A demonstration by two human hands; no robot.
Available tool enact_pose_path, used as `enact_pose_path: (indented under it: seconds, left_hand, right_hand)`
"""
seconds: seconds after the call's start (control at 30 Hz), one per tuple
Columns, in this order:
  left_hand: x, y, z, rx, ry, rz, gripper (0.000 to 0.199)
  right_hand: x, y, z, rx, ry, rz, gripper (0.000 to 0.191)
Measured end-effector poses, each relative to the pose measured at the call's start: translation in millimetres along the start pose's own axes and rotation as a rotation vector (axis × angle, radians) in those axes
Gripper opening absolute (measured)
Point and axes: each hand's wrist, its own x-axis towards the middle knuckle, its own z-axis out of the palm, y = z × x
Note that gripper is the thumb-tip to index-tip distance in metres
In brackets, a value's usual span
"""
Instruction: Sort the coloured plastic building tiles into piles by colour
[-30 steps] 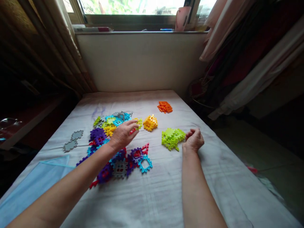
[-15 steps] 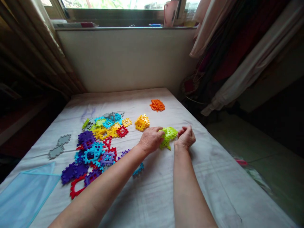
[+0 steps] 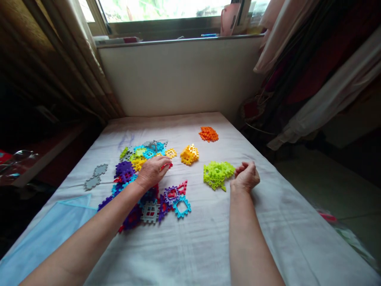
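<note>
My left hand (image 3: 154,171) reaches over the mixed pile of plastic interlocking tiles, with thumb and fingers closed around a red tile (image 3: 170,165) at its right edge. Purple tiles (image 3: 125,170), a grey window tile (image 3: 150,212) and a blue frame tile (image 3: 182,207) lie around and below that wrist, and my forearm hides part of the pile. Beside the lime-green tile heap (image 3: 218,174) rests my right hand (image 3: 246,176), wrist on the sheet. Its fingers are loosely curled and a little apart, with nothing visible in them.
Farther back sit a yellow tile heap (image 3: 189,154) and an orange one (image 3: 208,134). Two grey tiles (image 3: 95,177) lie left of the pile, near a light-blue bag (image 3: 56,222). A pink mug (image 3: 228,20) stands on the windowsill. Curtains hang at both sides.
My left hand has left the green heap and moved left to the mixed pile. The right hand stays beside the green tiles. The whole view has shifted slightly.
</note>
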Motion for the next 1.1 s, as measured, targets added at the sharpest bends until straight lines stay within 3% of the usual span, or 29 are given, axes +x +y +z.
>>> enact_pose_path:
  seconds: [0.17, 0.37, 0.5, 0.7, 0.87, 1.0, 1.1]
  left_hand:
    - [-19, -50, -30.4, 0.150, -0.004, -0.162, 0.024]
    - [-25, -123, -56.7, 0.358, 0.020, -0.644, 0.033]
    - [-26, -150, -58.9, 0.297, -0.055, -0.855, 0.047]
    - [-24, -159, -52.1, 0.237, -0.098, -0.896, 0.046]
    - [-27, -159, -56.5, 0.263, -0.048, -0.921, 0.039]
    - [-30, -153, -68.7, 0.302, 0.077, -0.911, 0.040]
    - [-26, -132, -71.6, 0.251, 0.281, -0.759, 0.035]
  right_hand:
    - [0, 2, -1, -0.036, -0.001, -0.015, 0.019]
    - [-1, 3, -1, -0.031, -0.014, -0.045, 0.016]
    - [-3, 1, -1, -0.026, -0.008, -0.025, 0.014]
    - [-5, -2, 0, -0.037, -0.001, -0.021, 0.015]
    - [-5, -1, 0, -0.039, -0.022, -0.037, 0.015]
    - [-4, -1, 0, -0.041, -0.026, -0.035, 0.014]
    - [-5, -3, 1, -0.034, -0.006, -0.025, 0.014]
